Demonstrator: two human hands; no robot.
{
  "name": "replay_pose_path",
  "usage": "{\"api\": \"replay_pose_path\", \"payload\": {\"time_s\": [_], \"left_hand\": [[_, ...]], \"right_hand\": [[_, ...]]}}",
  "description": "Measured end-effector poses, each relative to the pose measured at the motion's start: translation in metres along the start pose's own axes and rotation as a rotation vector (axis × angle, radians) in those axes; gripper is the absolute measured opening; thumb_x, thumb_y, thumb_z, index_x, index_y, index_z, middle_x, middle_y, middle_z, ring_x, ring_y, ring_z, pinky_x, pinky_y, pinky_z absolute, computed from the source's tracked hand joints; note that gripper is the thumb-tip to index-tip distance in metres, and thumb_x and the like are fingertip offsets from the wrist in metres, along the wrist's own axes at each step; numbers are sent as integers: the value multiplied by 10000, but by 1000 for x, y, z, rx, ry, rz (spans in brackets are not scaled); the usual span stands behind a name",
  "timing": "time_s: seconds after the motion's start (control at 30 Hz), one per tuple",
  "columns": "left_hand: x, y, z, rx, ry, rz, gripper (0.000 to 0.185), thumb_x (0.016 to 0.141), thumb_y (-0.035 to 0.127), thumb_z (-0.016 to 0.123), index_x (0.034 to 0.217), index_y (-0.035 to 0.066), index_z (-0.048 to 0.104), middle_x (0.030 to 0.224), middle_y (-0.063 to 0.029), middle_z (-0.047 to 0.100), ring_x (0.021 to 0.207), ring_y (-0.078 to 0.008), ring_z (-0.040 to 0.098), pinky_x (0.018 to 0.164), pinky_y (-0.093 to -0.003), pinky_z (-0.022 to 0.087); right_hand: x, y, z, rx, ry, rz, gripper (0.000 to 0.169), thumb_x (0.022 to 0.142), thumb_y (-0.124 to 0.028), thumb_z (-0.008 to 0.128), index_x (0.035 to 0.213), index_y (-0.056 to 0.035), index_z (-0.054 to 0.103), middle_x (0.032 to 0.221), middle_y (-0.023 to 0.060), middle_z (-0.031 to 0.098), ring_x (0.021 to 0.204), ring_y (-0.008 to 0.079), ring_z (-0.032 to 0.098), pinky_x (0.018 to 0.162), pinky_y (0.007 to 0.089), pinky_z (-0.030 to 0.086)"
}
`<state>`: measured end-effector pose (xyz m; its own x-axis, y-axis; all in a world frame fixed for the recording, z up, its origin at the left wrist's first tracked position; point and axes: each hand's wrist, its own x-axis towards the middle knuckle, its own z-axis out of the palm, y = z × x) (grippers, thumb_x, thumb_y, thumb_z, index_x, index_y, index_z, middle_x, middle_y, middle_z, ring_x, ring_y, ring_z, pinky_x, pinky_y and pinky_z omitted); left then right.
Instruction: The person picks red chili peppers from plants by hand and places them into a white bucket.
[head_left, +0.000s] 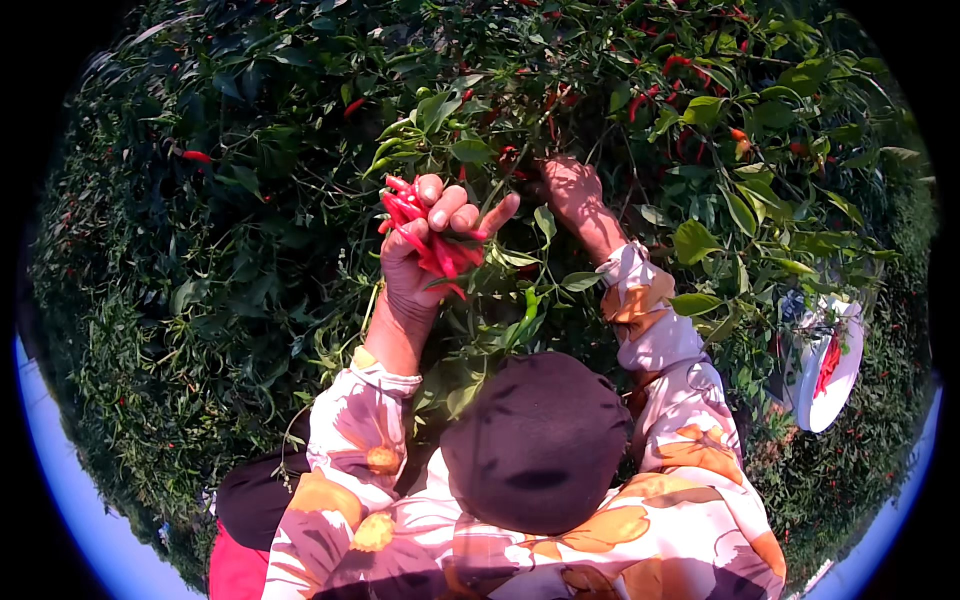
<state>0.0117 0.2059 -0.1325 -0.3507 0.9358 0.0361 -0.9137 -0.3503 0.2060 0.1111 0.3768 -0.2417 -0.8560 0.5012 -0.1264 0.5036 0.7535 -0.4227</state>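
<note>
My left hand (431, 240) is closed around a bunch of red chilli peppers (444, 259), which stick out on both sides of the fingers. A little to the right, my right hand (570, 187) reaches in among the stems of a chilli plant. Its fingertips are hidden by foliage and shade, so whether they grip anything does not show. Several green chillies (386, 146) hang just above my left hand. One more green chilli (528, 311) hangs below, between my forearms. Red chillies (517, 161) show in the shade beside my right hand.
A white bucket (847, 375) with red chillies (828, 366) inside stands to the right among the plants. Leafy branches (739, 202) rise close to my right forearm. More ripe chillies (645, 101) hang at the upper right. A dark cap (536, 442) covers the lower middle.
</note>
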Motion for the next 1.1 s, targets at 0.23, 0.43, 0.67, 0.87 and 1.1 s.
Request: {"api": "replay_pose_path", "payload": {"time_s": [0.23,0.43,0.67,0.87,1.1], "left_hand": [[9,19,25,-148,-100,116,250,709,2,660,795,156,483,651,83,500,711,-85,538,1094,-496,95],[9,39,25,-168,-138,122,201,789,57,607,934,125,484,785,22,493,763,-131,520,953,-475,352],[16,4,51,771,268,-107,481,689,133,673,1104,-49,510,970,-102,578,882,-145,556,788,-281,448],[3,11,61,1063,85,-4,328,753,133,657,1022,-26,557,954,-92,616,827,-141,586,733,-265,479],[-14,18,65,1075,167,142,175,779,67,628,929,2,567,866,-67,620,784,-112,577,668,-234,476]], "right_hand": [[-21,-3,-4,199,171,70,217,771,-241,600,909,-82,653,1058,129,534,1025,298,487,831,427,393],[-78,-4,-40,548,507,66,232,804,-218,610,945,-35,586,1091,148,454,1018,300,457,861,380,388],[-85,-66,-114,338,443,-300,126,773,-42,565,896,-42,544,914,86,524,883,265,490,810,370,358],[-75,-88,-126,175,338,-405,186,735,-78,601,910,-73,539,812,62,478,830,257,476,817,389,336],[-78,-112,-121,425,258,-368,113,751,-44,586,860,-40,556,776,77,479,778,250,466,768,347,363]]}}
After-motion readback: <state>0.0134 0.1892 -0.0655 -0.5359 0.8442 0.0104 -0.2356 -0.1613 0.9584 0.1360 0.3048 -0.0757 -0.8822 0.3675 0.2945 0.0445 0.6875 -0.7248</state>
